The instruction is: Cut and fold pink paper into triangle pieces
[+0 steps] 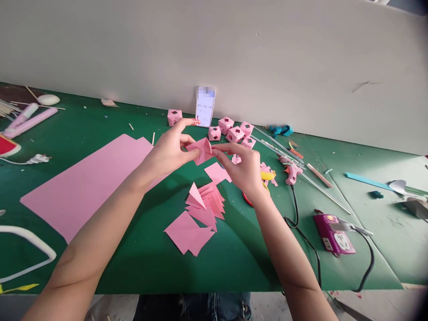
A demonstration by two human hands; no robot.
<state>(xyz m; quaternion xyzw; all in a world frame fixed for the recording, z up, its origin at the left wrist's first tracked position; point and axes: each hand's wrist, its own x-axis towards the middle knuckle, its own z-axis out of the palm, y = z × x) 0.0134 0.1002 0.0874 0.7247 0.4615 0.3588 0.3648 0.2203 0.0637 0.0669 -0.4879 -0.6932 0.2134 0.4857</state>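
Observation:
A partly folded piece of pink paper [202, 149] is held up over the table between both hands. My left hand [172, 149] pinches its left side between thumb and fingers, with the index finger raised. At its right corner, my right hand [242, 165] grips the edge between thumb and index finger. Below lie a pink square sheet [216, 173], a fanned stack of folded pink papers [212, 200], one folded pointed piece [195, 196] and flatter creased pieces [187, 232].
Several folded pink paper balls [235, 133] sit near a propped phone [205, 107]. Large pink sheets [93, 178] lie left. To the right are a pink glue gun [293, 173], clear sticks [329, 199], a purple power strip [334, 234] and yellow-handled scissors [267, 175].

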